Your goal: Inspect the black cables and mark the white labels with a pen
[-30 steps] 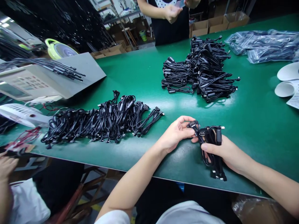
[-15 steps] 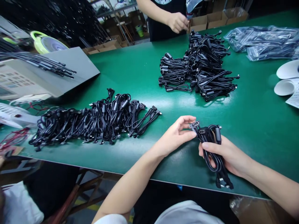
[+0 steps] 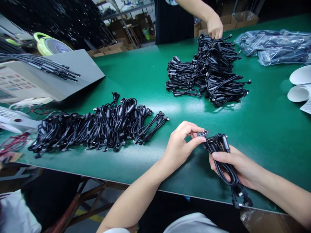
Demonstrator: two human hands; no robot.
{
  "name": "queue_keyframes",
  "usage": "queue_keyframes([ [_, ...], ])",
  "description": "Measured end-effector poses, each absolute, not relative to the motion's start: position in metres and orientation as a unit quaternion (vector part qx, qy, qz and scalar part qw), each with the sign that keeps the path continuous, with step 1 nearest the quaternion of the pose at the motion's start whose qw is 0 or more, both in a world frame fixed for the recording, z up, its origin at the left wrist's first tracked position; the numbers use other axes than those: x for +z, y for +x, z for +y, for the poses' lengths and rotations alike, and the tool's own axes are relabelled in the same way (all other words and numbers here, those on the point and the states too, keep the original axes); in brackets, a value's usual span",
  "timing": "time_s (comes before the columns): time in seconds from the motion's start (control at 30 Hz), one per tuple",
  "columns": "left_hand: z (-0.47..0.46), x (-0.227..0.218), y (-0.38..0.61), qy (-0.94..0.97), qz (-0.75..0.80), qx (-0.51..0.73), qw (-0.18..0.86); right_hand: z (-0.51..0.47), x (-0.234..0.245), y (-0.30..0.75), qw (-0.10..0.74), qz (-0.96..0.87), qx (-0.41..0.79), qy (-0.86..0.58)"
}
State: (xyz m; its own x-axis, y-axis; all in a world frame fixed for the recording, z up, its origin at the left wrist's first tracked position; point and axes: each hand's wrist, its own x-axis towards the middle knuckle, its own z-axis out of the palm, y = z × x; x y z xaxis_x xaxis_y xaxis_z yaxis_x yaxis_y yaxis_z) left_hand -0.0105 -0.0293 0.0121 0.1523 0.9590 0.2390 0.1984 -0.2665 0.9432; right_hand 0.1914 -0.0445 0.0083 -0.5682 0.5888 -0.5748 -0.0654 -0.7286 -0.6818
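A cable bundle (image 3: 218, 145) held over the green worktop's (image 3: 267, 129) near edge.
Left hand (image 3: 181, 145) pinches its top connector (image 3: 204, 132); right hand (image 3: 236, 166) cups the coils, thumb across. Keypad (image 3: 14, 82) print at far left too blurred to read.

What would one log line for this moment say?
left hand: pinches connector | right hand: grips cable bundle | surface: green table

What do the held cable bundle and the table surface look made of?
Cable bundle: black flexible plastic jacket, slight sheen; connector tips glint, likely metal. Table surface: green mat, smooth, semi-glossy, mirrors overhead light; probably rubber or vinyl.
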Motion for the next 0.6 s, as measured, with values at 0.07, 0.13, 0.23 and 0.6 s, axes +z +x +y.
queue_keyframes([
  [0.07,-0.029,0.012,-0.011,0.643,0.451,0.47,0.403,-0.045,0.008,0.192,0.199,-0.309,0.83,-0.42],
  [0.13,-0.029,0.011,-0.011,0.645,0.449,0.47,0.401,-0.045,0.009,0.192,0.2,-0.31,0.829,-0.421],
  [0.23,-0.03,0.011,-0.01,0.648,0.443,0.474,0.398,-0.045,0.008,0.192,0.198,-0.322,0.821,-0.429],
  [0.6,-0.03,0.022,-0.011,0.563,0.527,0.379,0.512,-0.043,0.012,0.194,0.253,-0.541,0.586,-0.548],
])
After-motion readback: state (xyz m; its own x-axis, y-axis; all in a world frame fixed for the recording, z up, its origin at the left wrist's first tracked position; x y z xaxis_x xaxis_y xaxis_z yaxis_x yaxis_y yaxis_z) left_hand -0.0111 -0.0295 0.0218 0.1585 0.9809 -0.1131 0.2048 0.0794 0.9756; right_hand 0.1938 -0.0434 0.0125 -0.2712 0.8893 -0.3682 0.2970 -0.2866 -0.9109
